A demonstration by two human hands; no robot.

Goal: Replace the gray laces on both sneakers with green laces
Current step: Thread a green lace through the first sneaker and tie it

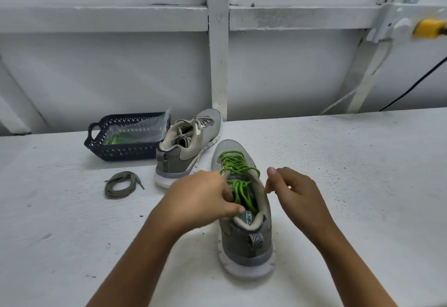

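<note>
- the near sneaker [249, 246] stands heel toward the person on the white table [338, 185], threaded with green laces [238, 169] whose ends drop into its opening.
- the left hand [200, 200] grips the near sneaker's left collar edge, fingers tucked inside among the lace ends.
- the right hand [297, 193] is curled just beside the right collar; whether it pinches anything cannot be told.
- the far sneaker [208, 132] carries its gray laces [203, 121].
- a loose gray lace [120, 185] lies coiled to the left.
- a dark basket [121, 153] holds a clear bag [137, 129] with something green inside.
</note>
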